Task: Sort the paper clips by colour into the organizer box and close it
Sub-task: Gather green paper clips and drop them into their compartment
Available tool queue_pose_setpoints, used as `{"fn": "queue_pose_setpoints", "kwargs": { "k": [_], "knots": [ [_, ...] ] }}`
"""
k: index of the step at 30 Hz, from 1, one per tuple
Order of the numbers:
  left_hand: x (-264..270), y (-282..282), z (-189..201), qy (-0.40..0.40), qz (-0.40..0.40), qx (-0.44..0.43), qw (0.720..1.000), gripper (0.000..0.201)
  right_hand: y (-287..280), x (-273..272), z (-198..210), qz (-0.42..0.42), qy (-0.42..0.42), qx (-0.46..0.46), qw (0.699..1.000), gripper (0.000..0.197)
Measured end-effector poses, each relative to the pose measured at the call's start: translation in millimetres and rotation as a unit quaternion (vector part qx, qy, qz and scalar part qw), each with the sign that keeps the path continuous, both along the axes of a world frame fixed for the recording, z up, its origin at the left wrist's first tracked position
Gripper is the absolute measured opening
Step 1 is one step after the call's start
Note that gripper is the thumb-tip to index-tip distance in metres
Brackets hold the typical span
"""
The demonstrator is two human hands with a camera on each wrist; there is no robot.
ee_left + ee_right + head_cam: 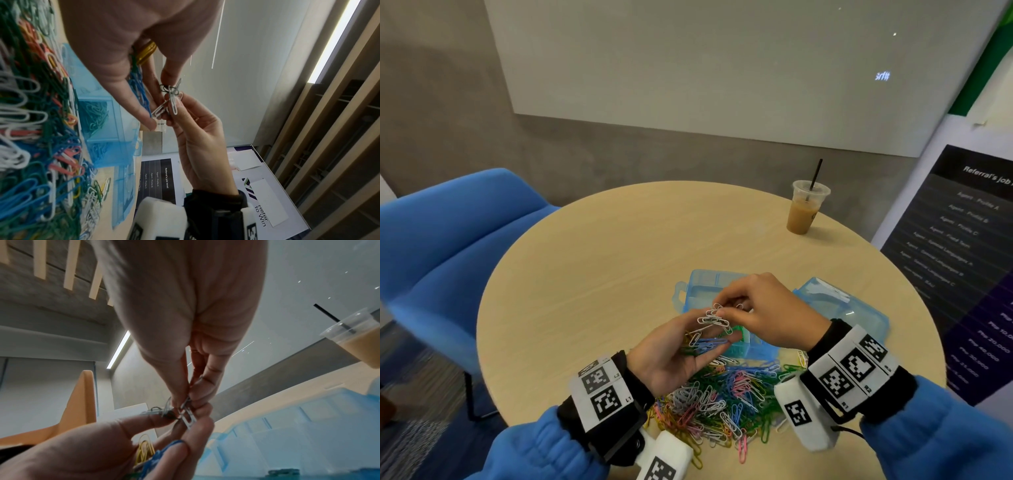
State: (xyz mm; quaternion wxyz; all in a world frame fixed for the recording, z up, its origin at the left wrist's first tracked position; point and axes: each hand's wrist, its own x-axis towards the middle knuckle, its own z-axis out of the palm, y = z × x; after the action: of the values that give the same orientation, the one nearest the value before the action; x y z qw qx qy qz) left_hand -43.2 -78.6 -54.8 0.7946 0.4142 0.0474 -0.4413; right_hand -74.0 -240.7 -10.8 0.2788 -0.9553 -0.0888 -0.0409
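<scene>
Above the open blue organizer box [700, 281] my left hand [717, 330] lies palm up, its curled fingers holding a bunch of blue, yellow and white paper clips [702, 344]. A tangle of white clips [710, 320] sticks up from the bunch. My right hand [720, 308] pinches that tangle between thumb and forefinger; the white clips [172, 100] show the same pinch in the left wrist view. The right wrist view shows the pinched white clip [187, 416] with yellow clips [144, 449] below it in the left palm. Green clips [94, 112] fill one box compartment.
A big mixed pile of coloured clips [722, 397] lies on the round table [602, 274] between my wrists. The box lid [842, 308] lies open to the right. An iced coffee cup [806, 209] with a straw stands at the far right. A blue chair [448, 240] is on the left.
</scene>
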Motion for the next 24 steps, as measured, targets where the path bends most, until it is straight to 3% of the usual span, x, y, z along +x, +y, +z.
{"fn": "queue_pose_setpoints", "kwargs": {
  "k": [6, 12, 19, 24],
  "knots": [
    [-1.2, -0.5, 1.0, -0.008, 0.034, 0.007, 0.999, 0.025, 4.1, -2.3, -3.0, 0.022, -0.014, -0.019, 0.999, 0.015],
    [4.0, 0.1, -2.7, 0.064, 0.071, -0.018, 0.995, 0.020, 3.3, -2.6, -4.6, 0.042, -0.021, -0.014, 0.999, 0.015],
    [7.0, -1.6, -9.2, 0.105, 0.107, -0.056, 0.987, 0.023, 0.3, -2.7, -4.2, 0.029, 0.008, 0.040, 0.999, 0.015],
    [8.6, -0.2, -8.9, 0.114, 0.119, -0.088, 0.982, 0.023, -21.5, 12.2, 7.0, -0.033, -0.031, 0.055, 0.997, 0.011]
  ]
}}
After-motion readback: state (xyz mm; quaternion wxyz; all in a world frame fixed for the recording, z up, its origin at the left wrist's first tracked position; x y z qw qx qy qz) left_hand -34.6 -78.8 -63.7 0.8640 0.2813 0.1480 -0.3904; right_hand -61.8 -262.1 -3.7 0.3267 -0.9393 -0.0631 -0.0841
